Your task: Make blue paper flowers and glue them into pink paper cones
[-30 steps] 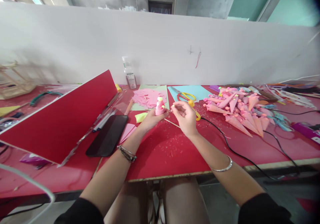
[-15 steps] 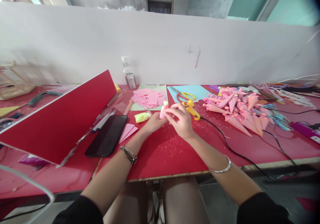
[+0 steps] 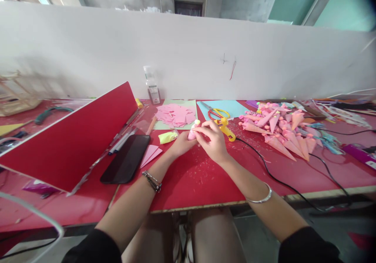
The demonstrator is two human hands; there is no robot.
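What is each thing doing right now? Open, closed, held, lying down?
pink cone: held by both hands, tipped
left hand: closed on the pink cone
right hand: pinching the pink cone
scissors: closed, lying flat
bottle: upright
phone: screen dark, lying flat
pile of cones: heaped, lying down

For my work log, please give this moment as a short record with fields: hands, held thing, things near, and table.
left hand: holds the pink cone from the left
right hand: fingers on the cone from the right
near: yellow glue gun, scissors, yellow lump, pink paper pieces, black phone
right side: pile of cones
table: red, small scraps on it
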